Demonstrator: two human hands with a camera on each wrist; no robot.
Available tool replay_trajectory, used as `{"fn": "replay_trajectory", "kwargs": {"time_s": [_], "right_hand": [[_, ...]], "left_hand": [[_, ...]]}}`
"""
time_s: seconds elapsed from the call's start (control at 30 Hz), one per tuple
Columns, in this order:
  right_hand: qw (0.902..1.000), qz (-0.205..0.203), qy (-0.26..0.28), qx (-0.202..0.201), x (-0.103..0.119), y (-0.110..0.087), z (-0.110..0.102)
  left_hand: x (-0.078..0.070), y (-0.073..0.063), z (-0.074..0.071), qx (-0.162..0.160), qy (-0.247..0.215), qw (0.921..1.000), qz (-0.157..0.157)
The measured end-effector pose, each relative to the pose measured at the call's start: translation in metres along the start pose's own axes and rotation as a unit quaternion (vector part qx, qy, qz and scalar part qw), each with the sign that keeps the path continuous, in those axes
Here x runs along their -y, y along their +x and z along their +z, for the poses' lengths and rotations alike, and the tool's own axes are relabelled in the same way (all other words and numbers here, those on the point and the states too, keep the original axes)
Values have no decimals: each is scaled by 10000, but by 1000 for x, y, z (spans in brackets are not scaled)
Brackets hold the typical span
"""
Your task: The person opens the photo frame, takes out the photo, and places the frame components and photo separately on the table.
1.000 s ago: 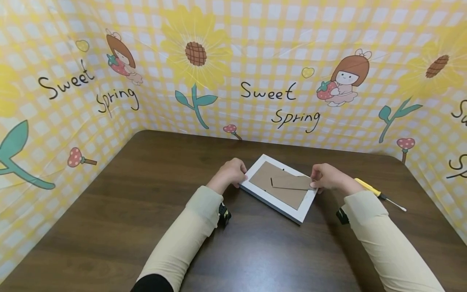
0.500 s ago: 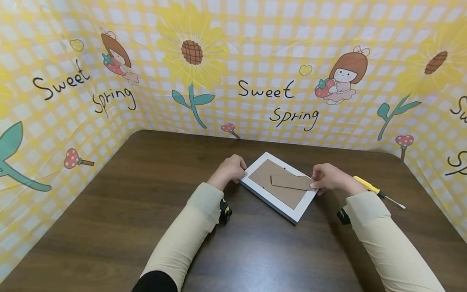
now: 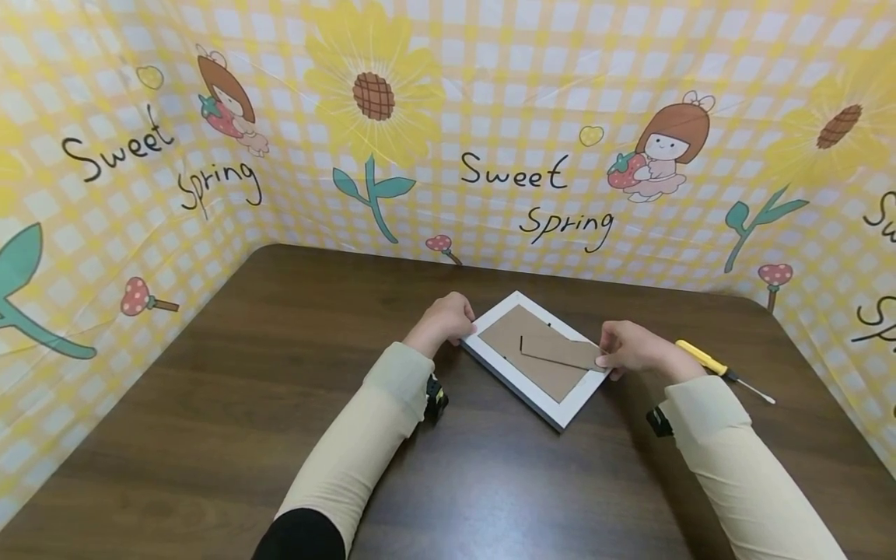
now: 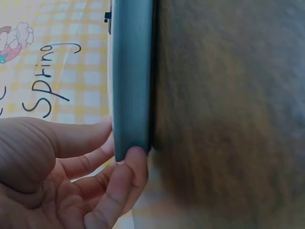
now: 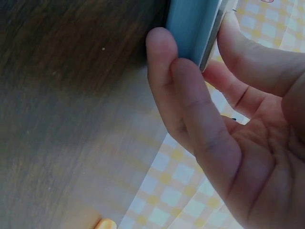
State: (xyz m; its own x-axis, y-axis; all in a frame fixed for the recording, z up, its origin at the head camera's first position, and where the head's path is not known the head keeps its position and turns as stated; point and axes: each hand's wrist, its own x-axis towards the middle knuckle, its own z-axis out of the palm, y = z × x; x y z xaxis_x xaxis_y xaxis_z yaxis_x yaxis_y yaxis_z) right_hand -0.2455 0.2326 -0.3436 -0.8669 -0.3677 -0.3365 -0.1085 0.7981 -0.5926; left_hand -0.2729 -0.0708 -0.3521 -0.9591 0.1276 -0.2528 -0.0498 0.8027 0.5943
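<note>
A white picture frame (image 3: pixel 493 315) lies back side up over the table, turned so that one corner points at me. Inside its border are a brown backing board (image 3: pixel 514 323) and a stand flap (image 3: pixel 556 351). My left hand (image 3: pixel 444 319) pinches the frame's left corner. In the left wrist view, the thumb is on the back face and fingertips touch the frame's side edge (image 4: pixel 132 86). At the right corner, my right hand (image 3: pixel 633 348) grips the frame, its thumb by the flap's end. The right wrist view shows two fingertips against the side edge (image 5: pixel 190 33).
A yellow-handled screwdriver (image 3: pixel 707 359) lies to the right, just beyond my right wrist, its shaft pointing towards the right front. Behind the dark wooden table (image 3: pixel 336 295) and along its sides hangs a yellow checked cloth (image 3: pixel 434 117).
The frame has turned slightly clockwise in both hands: its far corner has shifted right and its near corner left. My left hand has moved a little away from me.
</note>
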Motion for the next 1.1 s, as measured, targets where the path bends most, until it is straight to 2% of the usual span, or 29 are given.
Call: {"fn": "replay_trajectory", "kwargs": {"time_s": [0.33, 0.5, 0.6, 0.73, 0.9, 1.1], "right_hand": [[9999, -109, 37, 42, -3, -3, 2], [9999, -2, -40, 145, -2, -3, -1], [9989, 190, -226, 360, 4, -3, -9], [9966, 300, -630, 444, 15, 2, -19], [9964, 225, -815, -25, 26, 13, -27], [9967, 183, -784, -106, 36, 27, -20]], "left_hand": [[-4, 2, 0, -58, 141, 9999, -55], [-4, 1, 0, -44, -6, 10000, -10], [-2, -1, -1, 109, -282, 9995, 11], [1, -11, -7, 199, -440, 9986, -207], [3, -29, -12, 134, -332, 9983, -461], [11, -49, -7, 540, -1122, 9906, -568]]}}
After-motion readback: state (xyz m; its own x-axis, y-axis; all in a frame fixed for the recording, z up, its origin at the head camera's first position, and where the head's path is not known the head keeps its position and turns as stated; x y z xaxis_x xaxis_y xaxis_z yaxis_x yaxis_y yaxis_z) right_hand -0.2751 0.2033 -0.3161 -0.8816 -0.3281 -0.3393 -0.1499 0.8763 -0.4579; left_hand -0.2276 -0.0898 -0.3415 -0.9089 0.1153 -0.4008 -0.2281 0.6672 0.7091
